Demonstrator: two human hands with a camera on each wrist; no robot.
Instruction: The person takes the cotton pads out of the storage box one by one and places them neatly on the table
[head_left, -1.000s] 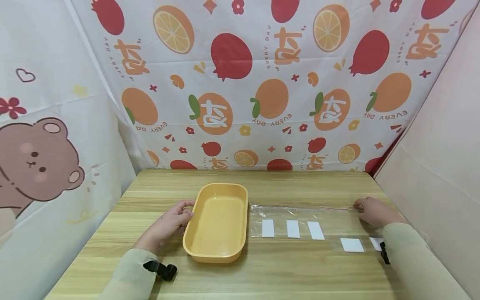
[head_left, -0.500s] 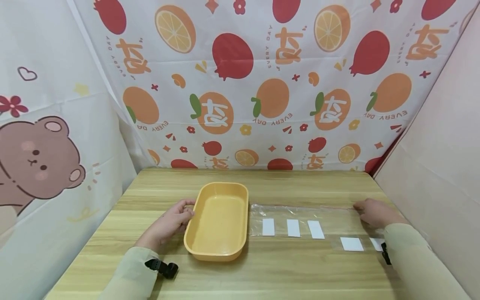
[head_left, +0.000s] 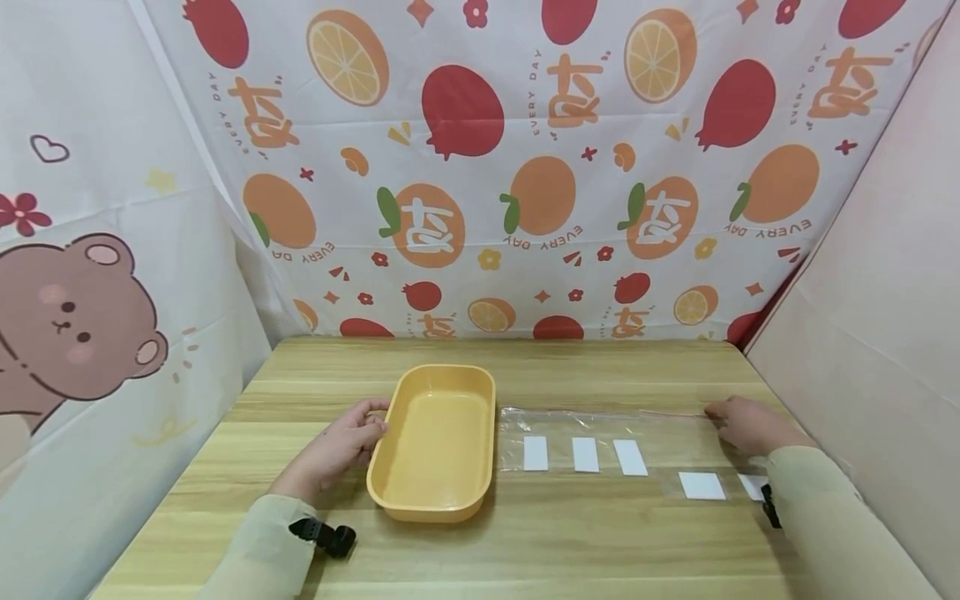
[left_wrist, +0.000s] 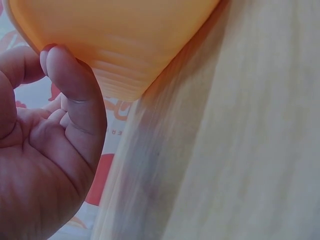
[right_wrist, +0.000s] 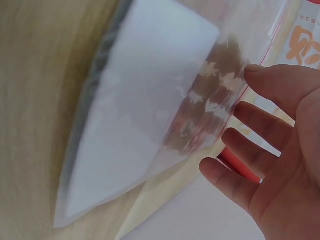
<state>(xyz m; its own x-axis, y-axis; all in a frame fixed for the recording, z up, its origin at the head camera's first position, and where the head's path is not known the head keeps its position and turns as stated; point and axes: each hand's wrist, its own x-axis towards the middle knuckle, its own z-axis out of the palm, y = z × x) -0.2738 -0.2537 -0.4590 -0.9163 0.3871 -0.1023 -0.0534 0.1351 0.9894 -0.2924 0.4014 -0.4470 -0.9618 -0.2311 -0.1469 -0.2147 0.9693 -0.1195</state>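
My left hand (head_left: 339, 446) holds the left rim of a yellow rectangular plastic tub (head_left: 435, 450) with rounded corners. In the left wrist view the thumb and forefinger (left_wrist: 80, 95) meet at the tub's rim (left_wrist: 107, 47). Nothing lies inside the tub. To its right, clear zip bags (head_left: 566, 422) with white rectangles on them lie in an overlapping row. My right hand (head_left: 753, 427) is at the far right end of that row, fingertips right at a bag's zip edge. In the right wrist view its fingers (right_wrist: 250, 150) are spread and mostly straight beside the bag (right_wrist: 145, 95).
A wood-grain table (head_left: 600, 542) carries everything. A fruit-print cloth (head_left: 480, 192) hangs behind its far edge. White cloth panels, one with a bear print (head_left: 82, 325), stand at the left and right sides. Black straps (head_left: 324, 537) with wrist cameras are on the sleeves.
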